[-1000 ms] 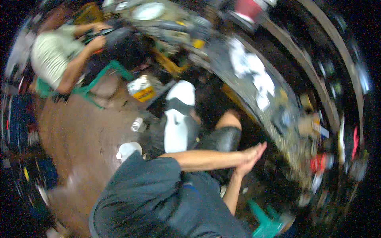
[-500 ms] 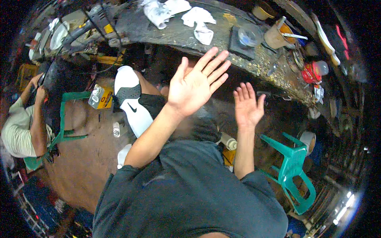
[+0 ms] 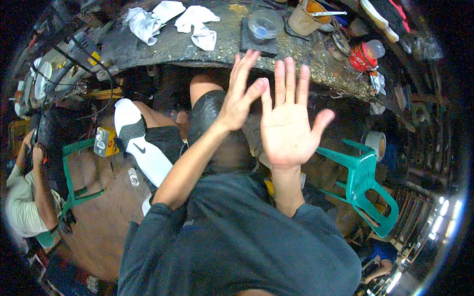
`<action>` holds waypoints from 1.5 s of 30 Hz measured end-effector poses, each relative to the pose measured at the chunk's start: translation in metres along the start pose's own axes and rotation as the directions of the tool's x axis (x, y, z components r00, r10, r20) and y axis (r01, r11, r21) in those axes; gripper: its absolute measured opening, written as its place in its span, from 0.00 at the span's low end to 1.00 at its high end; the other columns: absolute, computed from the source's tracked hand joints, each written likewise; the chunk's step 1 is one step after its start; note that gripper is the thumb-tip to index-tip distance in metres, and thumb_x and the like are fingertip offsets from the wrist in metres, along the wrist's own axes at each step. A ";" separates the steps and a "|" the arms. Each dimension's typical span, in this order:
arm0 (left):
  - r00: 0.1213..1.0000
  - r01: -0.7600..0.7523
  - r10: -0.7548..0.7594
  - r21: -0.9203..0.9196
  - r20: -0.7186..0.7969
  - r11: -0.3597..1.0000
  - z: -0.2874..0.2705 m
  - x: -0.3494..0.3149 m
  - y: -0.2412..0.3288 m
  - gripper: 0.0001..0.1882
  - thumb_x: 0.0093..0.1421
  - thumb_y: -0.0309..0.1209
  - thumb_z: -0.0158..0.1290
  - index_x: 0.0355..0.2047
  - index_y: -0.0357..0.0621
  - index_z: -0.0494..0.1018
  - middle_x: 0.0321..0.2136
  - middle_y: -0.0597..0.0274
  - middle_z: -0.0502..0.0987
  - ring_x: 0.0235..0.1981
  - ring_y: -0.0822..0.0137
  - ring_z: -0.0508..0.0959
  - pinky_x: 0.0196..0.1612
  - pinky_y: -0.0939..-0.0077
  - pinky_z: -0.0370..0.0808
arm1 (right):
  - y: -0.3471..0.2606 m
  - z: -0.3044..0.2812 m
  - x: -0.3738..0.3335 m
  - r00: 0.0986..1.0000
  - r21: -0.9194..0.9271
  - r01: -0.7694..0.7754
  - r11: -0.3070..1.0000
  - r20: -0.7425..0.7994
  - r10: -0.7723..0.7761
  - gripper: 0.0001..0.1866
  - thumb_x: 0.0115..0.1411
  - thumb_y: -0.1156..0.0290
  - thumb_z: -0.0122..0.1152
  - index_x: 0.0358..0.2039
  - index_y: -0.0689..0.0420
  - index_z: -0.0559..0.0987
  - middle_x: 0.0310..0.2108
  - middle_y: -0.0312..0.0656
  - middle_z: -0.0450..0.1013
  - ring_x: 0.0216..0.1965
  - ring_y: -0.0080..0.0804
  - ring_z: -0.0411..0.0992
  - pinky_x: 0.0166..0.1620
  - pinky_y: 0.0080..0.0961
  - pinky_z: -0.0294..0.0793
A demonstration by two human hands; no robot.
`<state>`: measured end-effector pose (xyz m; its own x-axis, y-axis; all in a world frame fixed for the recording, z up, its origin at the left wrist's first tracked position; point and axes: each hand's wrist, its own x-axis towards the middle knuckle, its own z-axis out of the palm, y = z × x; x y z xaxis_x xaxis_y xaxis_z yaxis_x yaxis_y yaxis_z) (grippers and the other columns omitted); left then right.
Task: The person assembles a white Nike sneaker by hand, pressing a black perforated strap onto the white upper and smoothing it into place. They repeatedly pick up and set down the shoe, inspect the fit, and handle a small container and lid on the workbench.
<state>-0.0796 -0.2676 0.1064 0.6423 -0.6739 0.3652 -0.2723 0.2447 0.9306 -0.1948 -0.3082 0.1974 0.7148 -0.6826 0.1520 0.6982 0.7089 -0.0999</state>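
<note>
Both of my hands are raised in front of me, near the workbench's front edge, and both are bare. My left hand (image 3: pixel 238 96) is turned partly edge-on, its fingers stretched upward and the thumb apart. My right hand (image 3: pixel 290 116) shows its palm, with straight fingers and the thumb spread out to the right. The left thumb's tip meets or overlaps the right little finger; I cannot tell which. Neither hand holds anything. Beyond them on the workbench (image 3: pixel 224 60) sits a clear bowl (image 3: pixel 265 24) on a black block (image 3: pixel 259 47).
White cloths (image 3: pixel 200 24), a brown bucket (image 3: pixel 305 18) with brushes and a red jar (image 3: pixel 363 56) are on the bench. A green plastic chair (image 3: pixel 364 175) stands at right. A person in white and black (image 3: pixel 150 155) is close on my left; another person (image 3: pixel 34 204) sits farther left.
My right hand has risen and come leftward, close to my left hand. The left hand has turned from palm-facing to partly edge-on. The whole view has shifted, so the bench appears farther left and higher.
</note>
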 end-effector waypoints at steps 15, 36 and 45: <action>0.654 -0.698 0.547 0.138 0.522 0.703 -0.022 0.003 0.025 0.32 0.76 0.60 0.35 0.67 0.64 0.76 0.78 0.62 0.59 0.80 0.50 0.51 0.79 0.43 0.36 | -0.008 0.019 -0.020 0.996 -0.269 -0.090 0.959 -0.033 0.084 0.67 0.56 0.13 0.40 0.81 0.51 0.47 0.80 0.59 0.44 0.78 0.69 0.44 0.78 0.60 0.42; 0.880 0.136 -0.448 -0.988 0.156 -0.078 -0.110 0.003 0.100 0.23 0.80 0.44 0.40 0.36 0.46 0.78 0.32 0.63 0.79 0.36 0.64 0.78 0.48 0.65 0.74 | 0.034 -0.060 0.005 0.953 -0.835 -0.175 0.523 -0.276 -0.123 0.25 0.78 0.51 0.52 0.24 0.50 0.66 0.19 0.30 0.57 0.21 0.21 0.53 0.27 0.25 0.55; 0.941 0.138 -0.257 -0.942 0.221 -0.304 -0.125 -0.007 0.072 0.28 0.79 0.50 0.42 0.21 0.55 0.56 0.16 0.76 0.50 0.16 0.76 0.50 0.23 0.76 0.52 | 0.046 -0.054 0.008 0.937 -0.711 -0.338 0.616 -0.317 0.148 0.34 0.79 0.40 0.40 0.17 0.45 0.55 0.15 0.28 0.52 0.19 0.23 0.48 0.25 0.26 0.49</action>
<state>-0.0141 -0.1577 0.1741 0.5160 -0.8509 0.0990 0.8469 0.4894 -0.2078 -0.1548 -0.2906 0.1412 0.7855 -0.5910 -0.1837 0.2170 0.5410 -0.8125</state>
